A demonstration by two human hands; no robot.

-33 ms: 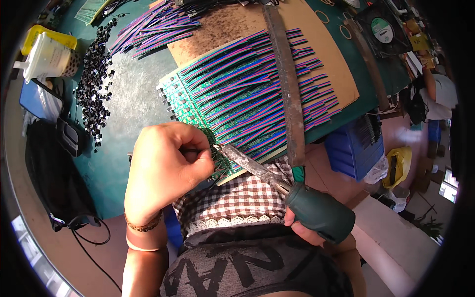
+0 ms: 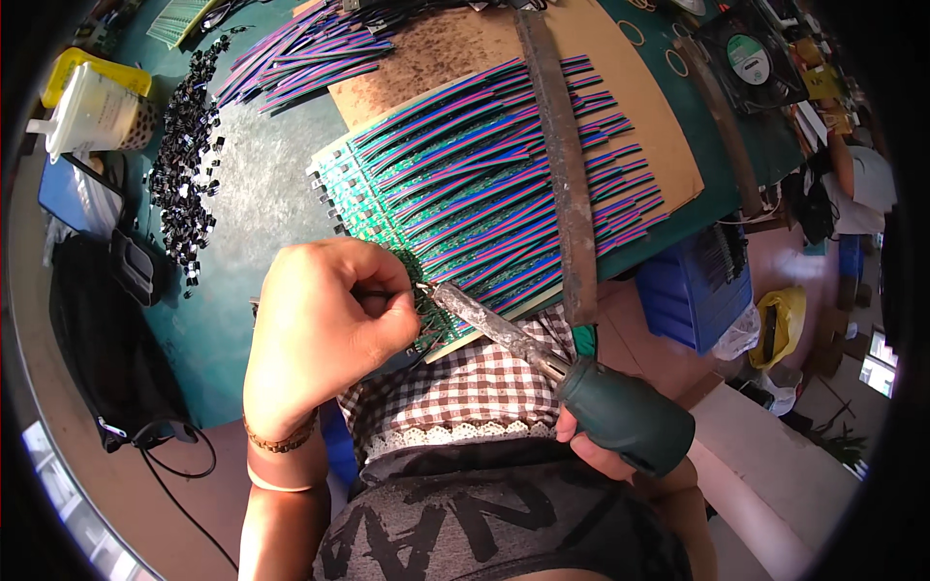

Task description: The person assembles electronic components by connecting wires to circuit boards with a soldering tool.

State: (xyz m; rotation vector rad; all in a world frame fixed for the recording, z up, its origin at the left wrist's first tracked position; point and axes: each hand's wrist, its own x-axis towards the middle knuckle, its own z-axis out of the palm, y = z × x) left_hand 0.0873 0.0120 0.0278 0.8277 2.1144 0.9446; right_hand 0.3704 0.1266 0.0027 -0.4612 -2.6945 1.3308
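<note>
My right hand (image 2: 593, 453) grips the thick dark green handle of a soldering iron (image 2: 499, 332). Its tip points up and left, reaching the lower left edge of a green circuit board panel (image 2: 346, 184) beside my left fingertips. My left hand (image 2: 325, 324) is closed in a pinch over that corner; what the fingers hold, if anything, is hidden. Rows of ribbon wires (image 2: 475, 228) in blue, pink and black run rightward from the panel. A worn metal bar (image 2: 562, 165) lies across them. Small black parts (image 2: 329, 208) line the panel's left edge.
Left of the panel, many small black components (image 2: 184, 174) lie heaped on the green table (image 2: 262, 358). Loose ribbon wires (image 2: 300, 58) are bunched at the back. A lidded plastic cup (image 2: 92, 111) stands far left, a black fan (image 2: 751, 58) far right. Below the right edge sits a blue bin (image 2: 678, 300).
</note>
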